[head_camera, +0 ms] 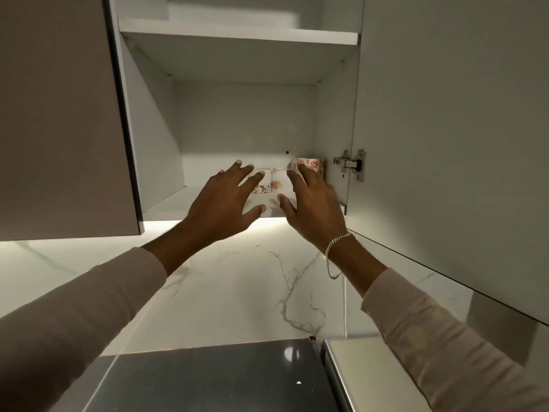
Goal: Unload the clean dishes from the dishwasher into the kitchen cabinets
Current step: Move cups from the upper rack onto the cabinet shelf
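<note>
Left hand [221,203] raised into open cabinet [243,114], grip splayed, empty, just in front of yellow-print mug [262,188] on lower shelf [169,200]; pink-flower mug [278,183] just beside; right hand [312,200], grip likewise splayed, empty; red-flower mug [312,165] farther right, behind.
</note>
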